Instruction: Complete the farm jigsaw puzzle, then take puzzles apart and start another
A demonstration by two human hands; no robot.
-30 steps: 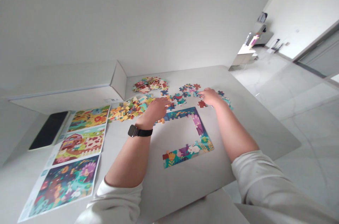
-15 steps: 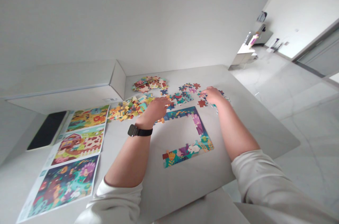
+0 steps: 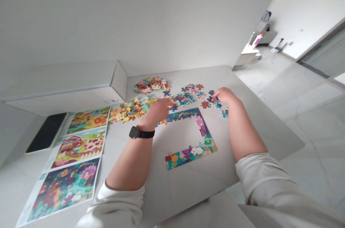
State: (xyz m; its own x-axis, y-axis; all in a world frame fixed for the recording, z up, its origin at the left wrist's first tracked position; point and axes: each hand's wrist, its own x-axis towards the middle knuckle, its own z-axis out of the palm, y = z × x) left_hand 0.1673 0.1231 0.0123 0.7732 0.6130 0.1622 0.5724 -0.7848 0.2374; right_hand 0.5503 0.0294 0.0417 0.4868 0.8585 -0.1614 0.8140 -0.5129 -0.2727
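A partly joined jigsaw frame (image 3: pixel 206 134) lies on the table, with its top, right side and bottom linked and its left side open. My left hand (image 3: pixel 161 109) rests palm down at the frame's upper left, among loose pieces; its fingers are stretched out and partly hidden. Beyond the frame, my right hand (image 3: pixel 226 95) reaches over dark jigsaw pieces (image 3: pixel 214 100), its fingertips at their edge and its fingers extended. No piece shows clearly in either hand. A band of teal pieces (image 3: pixel 185 99) lies between the hands.
Yellow pieces (image 3: pixel 129 110) are heaped left of my left hand, and another pile (image 3: pixel 152 84) sits behind. A picture sheet (image 3: pixel 78 163) lies at left beside a phone (image 3: pixel 47 133). A white box (image 3: pixel 64 89) stands against the wall. The table's edge runs along the right.
My right hand has shifted right, away from the middle pieces, uncovering several dark pieces that it covered before. My left hand stays in place.
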